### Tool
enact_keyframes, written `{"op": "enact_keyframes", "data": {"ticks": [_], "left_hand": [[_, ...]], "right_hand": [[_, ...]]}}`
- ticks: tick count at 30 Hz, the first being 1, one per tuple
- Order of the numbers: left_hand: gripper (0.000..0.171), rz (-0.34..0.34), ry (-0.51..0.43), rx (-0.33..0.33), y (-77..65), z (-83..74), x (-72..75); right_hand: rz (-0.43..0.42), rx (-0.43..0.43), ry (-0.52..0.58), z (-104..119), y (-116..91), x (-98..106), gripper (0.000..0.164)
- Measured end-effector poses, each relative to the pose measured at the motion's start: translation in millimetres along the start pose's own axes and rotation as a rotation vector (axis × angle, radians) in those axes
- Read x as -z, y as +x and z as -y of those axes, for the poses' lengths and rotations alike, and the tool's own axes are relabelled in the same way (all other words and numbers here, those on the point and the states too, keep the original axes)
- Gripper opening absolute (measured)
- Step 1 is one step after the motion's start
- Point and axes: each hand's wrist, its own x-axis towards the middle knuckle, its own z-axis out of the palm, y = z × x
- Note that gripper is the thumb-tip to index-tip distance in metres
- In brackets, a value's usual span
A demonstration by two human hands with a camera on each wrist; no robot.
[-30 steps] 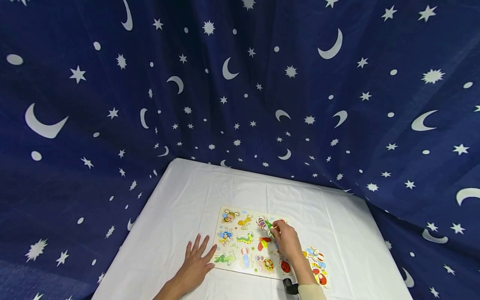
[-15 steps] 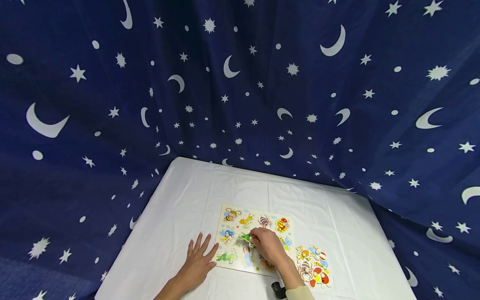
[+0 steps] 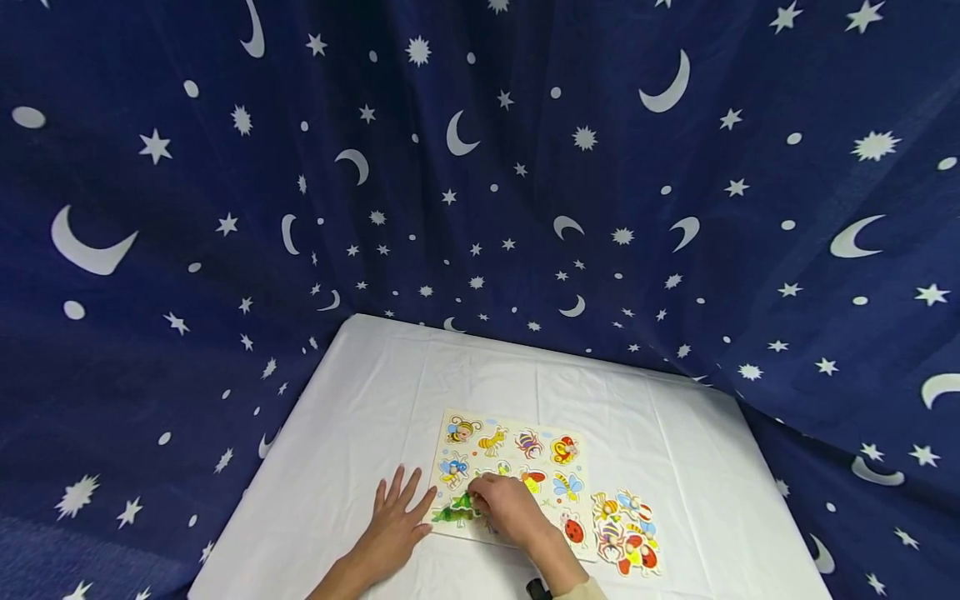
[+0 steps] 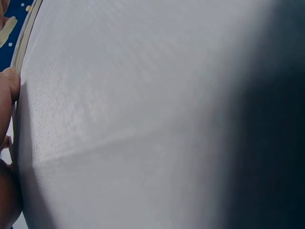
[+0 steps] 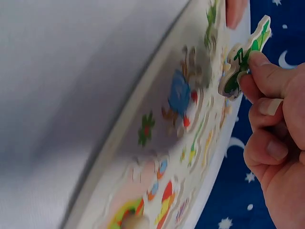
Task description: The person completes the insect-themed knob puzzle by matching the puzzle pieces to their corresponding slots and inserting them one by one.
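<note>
My right hand [image 3: 512,510] pinches a green grasshopper puzzle piece [image 5: 244,58] between thumb and finger. It holds the piece tilted, close over the lower left of the insect puzzle board [image 3: 510,422], where a green grasshopper picture [image 3: 447,515] is printed. The right wrist view shows the piece raised above the board, beside the blue beetle picture [image 5: 179,93]. My left hand [image 3: 393,533] lies flat with spread fingers on the white cloth, its thumb at the board's left edge. In the left wrist view only parts of its fingers [image 4: 7,93] show.
A heap of loose insect pieces [image 3: 626,533] lies right of the board. A knobbed snail piece [image 5: 128,210] sits in the board, and a ladybird [image 3: 573,529] shows at its lower right. The table has a white cloth [image 3: 420,375]; a dark starry curtain [image 3: 480,167] hangs around it.
My right hand has carried the grasshopper piece from the board's upper right, across the middle, to its lower left. My left hand has stayed at the left edge.
</note>
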Motion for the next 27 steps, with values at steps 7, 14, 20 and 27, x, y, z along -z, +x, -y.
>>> {"op": "enact_keyframes", "data": {"ticks": [7,14,20,27], "left_hand": [[0.051,-0.005,-0.002,-0.016,-3.2,1.4,-0.4],[0.051,-0.006,0.014,-0.009,-3.3,1.5,-0.6],[0.052,0.008,0.003,-0.007,-2.8,1.0,0.4],[0.051,-0.014,0.018,-0.021,-0.9,0.6,0.3]], "right_hand": [[0.013,0.053,-0.06,17.7,5.1,-11.9,0.007],[-0.027,0.041,-0.082,27.4,8.7,-20.0,0.016],[0.033,-0.012,-0.095,31.5,9.9,-23.3,0.016],[0.018,-0.052,-0.117,31.1,9.7,-28.0,0.018]]}}
